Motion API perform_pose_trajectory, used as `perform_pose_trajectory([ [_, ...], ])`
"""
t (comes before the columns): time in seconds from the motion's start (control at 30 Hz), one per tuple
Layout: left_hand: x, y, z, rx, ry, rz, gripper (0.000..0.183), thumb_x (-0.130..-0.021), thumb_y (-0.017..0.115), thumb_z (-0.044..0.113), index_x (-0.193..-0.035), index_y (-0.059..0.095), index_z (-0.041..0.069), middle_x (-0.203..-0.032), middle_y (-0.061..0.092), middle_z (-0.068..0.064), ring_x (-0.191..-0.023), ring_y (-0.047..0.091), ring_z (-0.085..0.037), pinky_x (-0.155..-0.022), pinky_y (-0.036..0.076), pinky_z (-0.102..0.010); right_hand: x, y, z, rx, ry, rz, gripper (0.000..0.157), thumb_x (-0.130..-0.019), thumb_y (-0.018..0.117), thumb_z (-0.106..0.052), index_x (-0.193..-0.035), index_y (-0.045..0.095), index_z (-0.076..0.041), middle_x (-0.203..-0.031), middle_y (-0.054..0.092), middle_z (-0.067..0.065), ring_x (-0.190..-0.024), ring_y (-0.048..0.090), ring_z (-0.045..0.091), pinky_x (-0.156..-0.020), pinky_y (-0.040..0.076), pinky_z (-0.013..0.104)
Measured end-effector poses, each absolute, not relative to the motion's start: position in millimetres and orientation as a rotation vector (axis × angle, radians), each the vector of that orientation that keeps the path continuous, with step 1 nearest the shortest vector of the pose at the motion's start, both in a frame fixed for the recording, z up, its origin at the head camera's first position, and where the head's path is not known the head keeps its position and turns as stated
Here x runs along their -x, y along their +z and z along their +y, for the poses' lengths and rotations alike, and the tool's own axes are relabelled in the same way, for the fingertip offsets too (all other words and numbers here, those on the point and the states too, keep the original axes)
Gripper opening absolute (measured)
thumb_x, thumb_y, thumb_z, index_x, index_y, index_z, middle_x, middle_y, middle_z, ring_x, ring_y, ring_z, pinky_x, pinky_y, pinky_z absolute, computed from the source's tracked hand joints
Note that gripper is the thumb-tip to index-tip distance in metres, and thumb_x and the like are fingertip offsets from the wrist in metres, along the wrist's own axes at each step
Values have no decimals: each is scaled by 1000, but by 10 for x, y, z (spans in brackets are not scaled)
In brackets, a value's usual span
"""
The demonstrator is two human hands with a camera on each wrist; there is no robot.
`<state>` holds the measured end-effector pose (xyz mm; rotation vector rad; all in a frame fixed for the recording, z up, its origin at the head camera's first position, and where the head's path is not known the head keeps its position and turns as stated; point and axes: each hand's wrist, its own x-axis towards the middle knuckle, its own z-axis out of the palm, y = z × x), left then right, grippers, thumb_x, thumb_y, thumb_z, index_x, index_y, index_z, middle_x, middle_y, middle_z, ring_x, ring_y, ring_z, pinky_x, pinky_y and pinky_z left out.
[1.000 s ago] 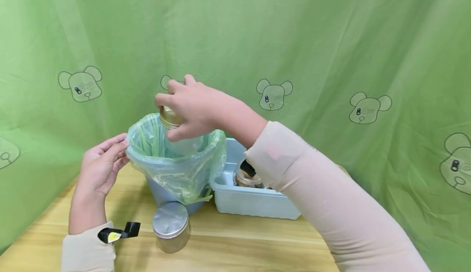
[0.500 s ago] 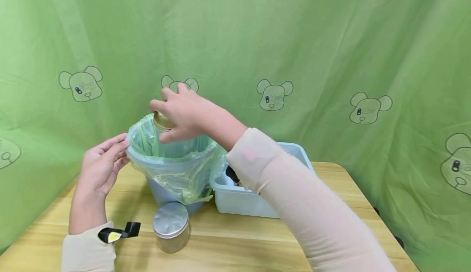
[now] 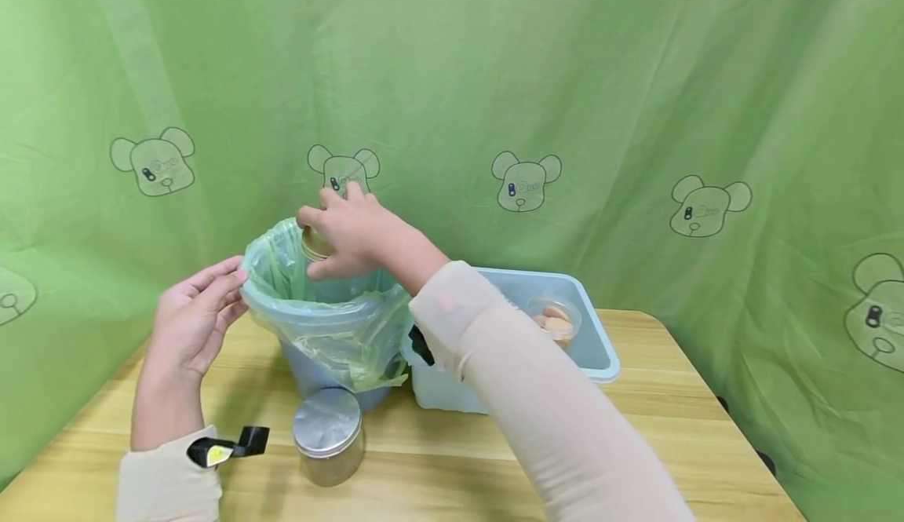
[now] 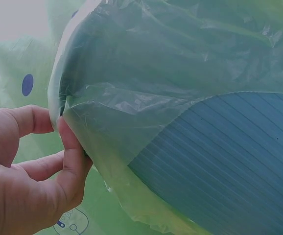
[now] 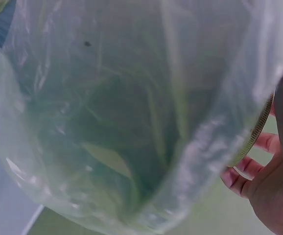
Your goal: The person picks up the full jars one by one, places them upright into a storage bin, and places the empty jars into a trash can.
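In the head view my right hand (image 3: pixel 353 231) grips the gold lid (image 3: pixel 314 247) of a clear jar, over the mouth of a blue bin (image 3: pixel 300 369). The jar's body is sunk out of sight inside the bin. A thin green plastic bag (image 3: pixel 360 353) lines the bin and hangs over its rim. My left hand (image 3: pixel 194 318) pinches the bin's left rim through the bag, thumb on one side and fingers on the other. The right wrist view has the gold lid's ridged edge (image 5: pixel 259 129) partly behind the bag, beside my curled fingers (image 5: pixel 266 142).
A jar with a silver lid (image 3: pixel 327 424) stands upright on the wooden table (image 3: pixel 678 443), just in front of the bin. To the right is a light blue box (image 3: pixel 609 369) holding a clear tub (image 3: pixel 575 324) of tan round pieces. A green curtain (image 3: pixel 600 74) hangs behind.
My right hand has lowered, sinking the jar deeper into the bin. The right forearm has swung left, uncovering more of the blue box and its tub. My left hand has stayed put.
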<state>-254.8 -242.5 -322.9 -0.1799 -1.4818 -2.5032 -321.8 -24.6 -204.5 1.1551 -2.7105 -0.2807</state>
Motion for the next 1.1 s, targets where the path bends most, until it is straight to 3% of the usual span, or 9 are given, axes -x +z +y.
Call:
perform_pose_trajectory([
  [0.27, 2544, -3231, -2414, 174, -2504, -1484, 15, -93, 73, -1, -107, 78, 5, -102, 74, -3, -81, 67, -12, -75, 60, -22, 3309, -2184, -239, -1094, -259, -2803, 73, -91, 67, -62, -151, 44, -28, -139, 43, 5, -117, 38, 29, -90, 40, 36],
  [0.43, 2546, -3223, -2414, 178, -2505, -1483, 15, -93, 73, -1, -107, 77, 6, -100, 74, -4, -80, 67, -12, -75, 60, -22, 3318, -2210, -232, -1089, -258, -2797, 79, -91, 62, -68, -155, 40, -28, -145, 42, 4, -121, 38, 29, -93, 38, 36],
  [0.93, 2542, -3214, -2419, 170, -2507, -1482, 15, -93, 72, -1, -106, 77, 5, -101, 73, -3, -80, 67, -12, -75, 60, -22, 3148, -2155, -137, -1161, -370, -2685, 60, -100, 56, -59, -151, 44, -30, -141, 47, 1, -125, 41, 33, -97, 40, 42],
  [1.1, 2545, -3214, -2417, 173, -2505, -1475, 15, -93, 73, -2, -106, 77, 5, -100, 73, -4, -79, 67, -12, -75, 60, -21, 3040, -2146, -44, -1246, -364, -2600, 51, -101, 57, -53, -146, 50, -28, -134, 52, 1, -112, 44, 30, -90, 42, 41],
])
